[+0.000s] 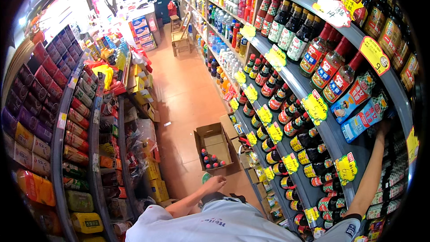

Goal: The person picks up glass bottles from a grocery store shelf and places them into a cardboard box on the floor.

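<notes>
My right arm reaches into the shelf on the right. My right hand (383,127) is in shadow beside a blue-and-white pouch (361,121) that leans back on the shelf; its fingers are hidden. A red-and-blue pouch (351,97) stands just beyond. Glass bottles with red caps and blue labels (327,67) line the same shelf farther along. My left hand (216,184) hangs in front of my body, fingers loosely bent, with nothing visible in it. Past it on the floor, an open cardboard box (215,134) holds several dark bottles with red caps (209,159) at its near end.
Lower shelves (295,174) on the right carry rows of dark sauce bottles (289,114) behind yellow price tags. Shelves of canned and packaged goods (77,117) flank the tiled aisle (183,107) on the left. A wooden chair (181,37) stands farther down, near stacked cartons (142,30).
</notes>
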